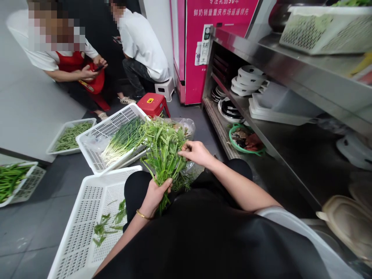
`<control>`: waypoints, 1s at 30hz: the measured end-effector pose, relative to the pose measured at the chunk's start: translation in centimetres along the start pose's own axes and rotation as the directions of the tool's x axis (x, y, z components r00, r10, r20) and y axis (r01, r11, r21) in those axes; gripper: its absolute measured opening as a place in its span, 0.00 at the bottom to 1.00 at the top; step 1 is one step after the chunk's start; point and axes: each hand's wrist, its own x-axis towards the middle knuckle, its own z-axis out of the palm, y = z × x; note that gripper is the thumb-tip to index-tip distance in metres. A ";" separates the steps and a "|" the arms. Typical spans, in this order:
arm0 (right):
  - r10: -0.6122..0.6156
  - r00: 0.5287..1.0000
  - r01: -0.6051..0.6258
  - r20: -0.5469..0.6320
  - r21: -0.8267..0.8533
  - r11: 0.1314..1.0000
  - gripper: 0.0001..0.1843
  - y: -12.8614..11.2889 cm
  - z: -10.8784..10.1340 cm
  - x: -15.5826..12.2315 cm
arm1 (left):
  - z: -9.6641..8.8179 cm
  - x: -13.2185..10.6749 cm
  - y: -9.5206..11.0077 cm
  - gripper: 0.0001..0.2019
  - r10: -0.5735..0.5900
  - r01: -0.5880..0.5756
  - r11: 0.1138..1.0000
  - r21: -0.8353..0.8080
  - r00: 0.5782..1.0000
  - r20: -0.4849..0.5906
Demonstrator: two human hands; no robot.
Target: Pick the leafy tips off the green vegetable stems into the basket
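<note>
black apron (209, 236) | left hand (154, 193): greens (164, 149) | pink cabinet (193, 85): "有机"

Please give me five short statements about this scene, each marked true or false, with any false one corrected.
1. The left hand grips the bunch of leafy greens by its stems. True.
2. The right hand rests on a metal shelf. False: it is at the side of the bunch of leafy greens.
3. The spring onions lie in a white basket. True.
4. The stool nearest the spring onions is blue. False: it is red.
5. Loose leaves lie in the basket nearest the person. True.
</note>
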 end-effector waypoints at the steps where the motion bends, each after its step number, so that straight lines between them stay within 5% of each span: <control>1: 0.035 0.999 -0.037 0.031 0.082 0.996 0.10 0.1 0.1 0.1 | 0.0 0.0 0.0 0.13 -0.012 0.012 1.000 -0.027 1.000 -0.004; 5: 0.102 0.990 -0.126 0.094 0.292 0.948 0.08 0.9 0.3 0.2 | 0.0 0.0 0.0 0.13 -0.048 0.045 0.994 -0.095 0.998 -0.030; 11: 0.036 0.999 -0.034 -0.010 0.189 0.981 0.08 1.7 0.4 0.3 | 0.1 0.2 0.0 0.12 -0.013 0.011 0.998 -0.068 0.999 -0.040; 14: 0.091 0.996 -0.088 0.011 0.389 0.917 0.10 1.6 1.0 0.2 | 0.2 0.3 0.0 0.13 -0.033 0.029 0.992 -0.123 0.999 -0.027; 17: 0.197 0.978 -0.189 0.066 0.674 0.714 0.13 1.3 1.6 0.3 | 0.1 0.3 -0.2 0.13 -0.039 0.042 0.976 -0.213 0.999 0.017; 19: 0.256 0.964 -0.189 0.068 0.855 0.483 0.13 0.9 1.0 0.5 | -0.1 0.3 -0.4 0.13 -0.030 0.044 0.964 -0.261 0.998 0.056; 22: 0.240 0.971 -0.050 0.013 0.988 0.147 0.11 0.3 -2.7 0.4 | -0.5 0.5 -0.9 0.13 -0.033 0.050 0.958 -0.283 0.997 0.065; 24: 0.160 0.982 0.087 -0.098 0.994 0.073 0.12 0.1 -6.8 -0.5 | -0.8 0.6 -1.2 0.14 -0.048 0.055 0.967 -0.248 0.998 0.035; 27: 0.100 0.888 0.434 -0.449 0.890 0.143 0.13 0.8 -12.2 -2.5 | -1.2 1.1 -1.5 0.16 -0.079 0.075 0.980 -0.185 0.997 -0.017; 29: 0.041 0.807 0.516 -0.589 0.737 0.437 0.13 2.0 -13.5 -3.6 | -1.3 1.3 -1.6 0.16 -0.100 0.091 0.979 -0.182 0.994 -0.041; 30: -0.017 0.826 0.433 -0.564 0.615 0.659 0.15 2.8 -13.1 -4.0 | -1.3 1.4 -1.5 0.16 -0.108 0.098 0.978 -0.183 0.993 -0.048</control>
